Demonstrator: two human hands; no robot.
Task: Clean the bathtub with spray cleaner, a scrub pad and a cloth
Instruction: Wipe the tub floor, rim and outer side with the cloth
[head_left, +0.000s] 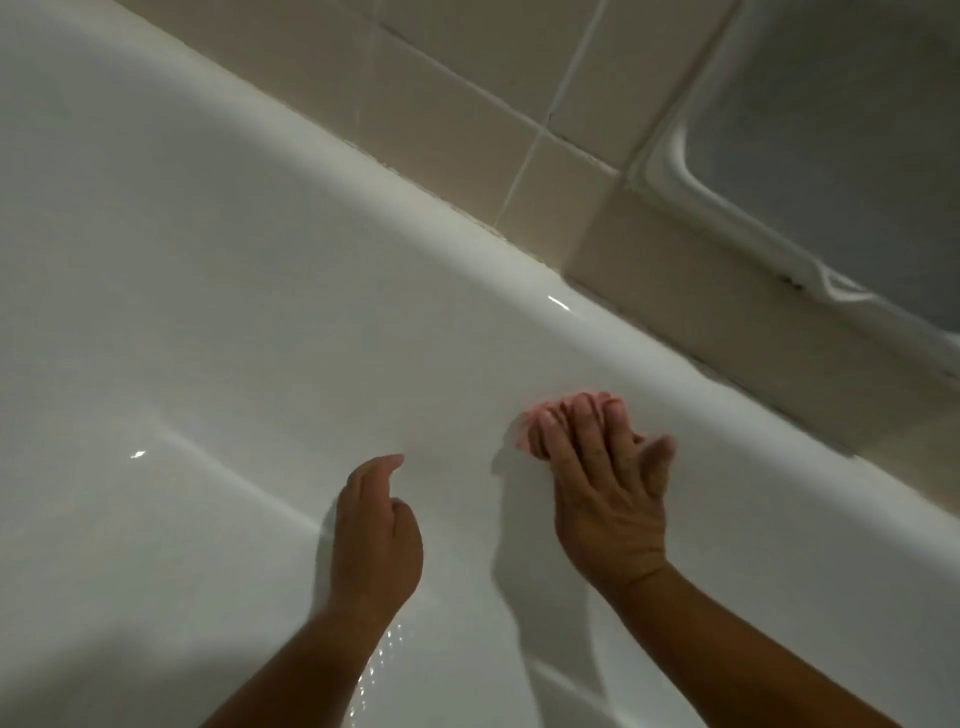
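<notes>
Along the tiled wall (467, 93) the white bathtub (208, 270) runs slantwise, its rim (415, 218) falling from upper left to lower right. The tub holds no standing water that I can see, only wet beads (387, 649) low on its side. The right hand (608, 488) lies flat on the inner wall just under the rim, fingers pressing a pink pad (531, 417), thumb splayed clear; pad or cloth, I cannot tell. The left hand (374, 530) hangs loosely curled and empty, lower and to the left. Scrubbing along the rim's line looks like the right hand's job.
</notes>
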